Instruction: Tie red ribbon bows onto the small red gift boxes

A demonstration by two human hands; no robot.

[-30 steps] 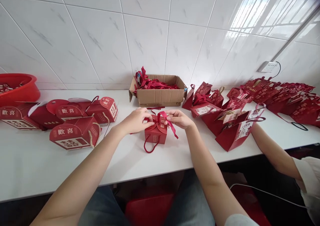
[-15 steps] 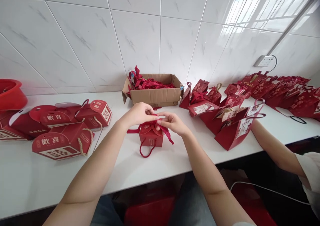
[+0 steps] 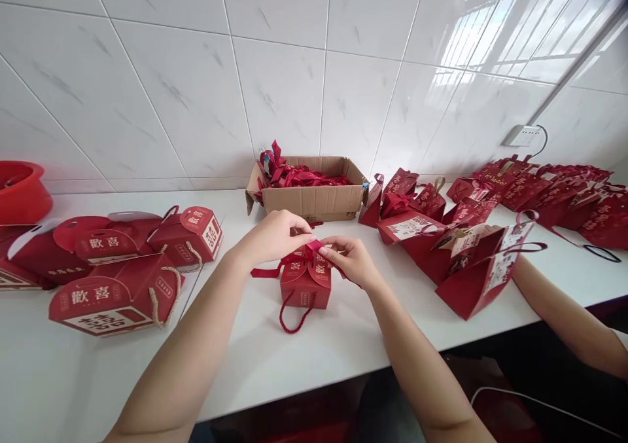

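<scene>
A small red gift box (image 3: 305, 287) with a red cord handle stands on the white table (image 3: 304, 351) in front of me. A red ribbon (image 3: 267, 271) runs across its top flaps, one end trailing to the left. My left hand (image 3: 272, 235) pinches the ribbon above the box. My right hand (image 3: 349, 260) pinches the ribbon from the right side, fingertips meeting the left hand's over the box top.
A cardboard box of red ribbons (image 3: 308, 188) stands behind by the tiled wall. Larger red gift boxes (image 3: 118, 292) lie at the left, with a red basin (image 3: 22, 191) beyond. Several red boxes (image 3: 471, 260) crowd the right, where another person's arm (image 3: 569, 318) rests.
Both hands have stayed at the box top and worked the ribbon closer together. The ribbon's right tail no longer hangs out past my right hand. The view has shifted slightly.
</scene>
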